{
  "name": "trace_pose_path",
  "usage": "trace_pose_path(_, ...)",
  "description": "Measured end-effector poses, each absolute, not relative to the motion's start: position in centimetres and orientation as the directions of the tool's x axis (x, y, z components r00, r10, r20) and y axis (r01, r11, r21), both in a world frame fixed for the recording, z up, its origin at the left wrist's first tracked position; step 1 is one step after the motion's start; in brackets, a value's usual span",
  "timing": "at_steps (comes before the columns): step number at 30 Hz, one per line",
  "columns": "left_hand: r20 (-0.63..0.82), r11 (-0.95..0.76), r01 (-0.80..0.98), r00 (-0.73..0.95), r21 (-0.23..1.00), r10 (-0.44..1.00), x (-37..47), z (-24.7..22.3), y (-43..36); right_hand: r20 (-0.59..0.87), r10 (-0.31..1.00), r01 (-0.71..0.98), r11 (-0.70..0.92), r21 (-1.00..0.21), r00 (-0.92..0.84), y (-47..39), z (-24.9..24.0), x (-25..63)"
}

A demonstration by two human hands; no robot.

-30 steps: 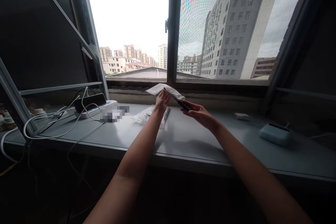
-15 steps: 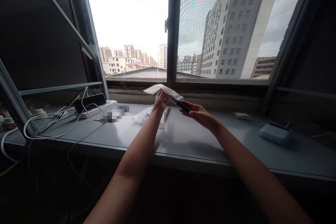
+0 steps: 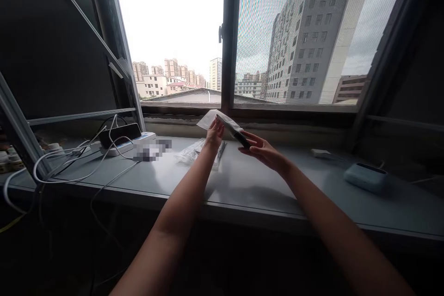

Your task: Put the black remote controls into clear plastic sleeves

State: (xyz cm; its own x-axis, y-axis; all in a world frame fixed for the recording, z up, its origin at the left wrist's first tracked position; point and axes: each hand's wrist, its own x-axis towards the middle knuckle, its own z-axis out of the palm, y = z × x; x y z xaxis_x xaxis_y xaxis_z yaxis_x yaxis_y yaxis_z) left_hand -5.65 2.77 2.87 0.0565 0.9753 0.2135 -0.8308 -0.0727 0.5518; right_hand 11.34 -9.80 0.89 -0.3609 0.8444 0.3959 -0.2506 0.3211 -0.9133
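A dark, slim object (image 3: 240, 138) is partly inside a whitish translucent bag (image 3: 209, 119), held tilted above the grey table. My left hand (image 3: 215, 132) pinches the bag near its upper left part, fingers closed. At the lower right end, my right hand (image 3: 259, 147) grips the dark object between thumb and fingers. Behind my left forearm, a crumpled clear plastic bag (image 3: 189, 153) lies on the table (image 3: 256, 185); part of it is hidden by the arm.
On the left stand a white power strip (image 3: 147, 138) with a black device (image 3: 120, 134) and looping white cables (image 3: 65, 178), beside a metal shelf frame. A light blue box (image 3: 365, 176) and a small white item (image 3: 321, 153) lie right. A window (image 3: 230, 37) is behind.
The bag's loose left end has shifted slightly right and hangs lower. My left hand has moved a little right; my right hand keeps its grip on the dark object.
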Motion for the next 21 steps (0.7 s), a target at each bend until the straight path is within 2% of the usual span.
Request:
trace_pose_path(4,0.192,-0.086,-0.840,0.022,0.537,0.981,-5.4,2.8,2.5,0.360,0.829,-0.207,0.298,-0.932,-0.429,-9.8,0.7,10.9)
trace_pose_path(12,0.109,-0.200,-0.848,-0.168,0.491,0.980,-4.5,3.4,1.5,0.347,0.855,-0.175,0.302,-0.937,-0.386,-9.7,0.5,10.5)
trace_pose_path(17,0.042,-0.253,-0.786,-0.278,0.564,0.960,-3.6,2.9,1.7,0.313,0.861,-0.099,0.299,-0.949,-0.400,-9.8,0.5,10.4)
trace_pose_path(21,0.084,-0.348,-0.658,-0.399,0.668,0.913,-3.5,2.2,2.2,0.348,0.856,-0.083,0.344,-0.935,-0.382,-9.8,0.5,10.4)
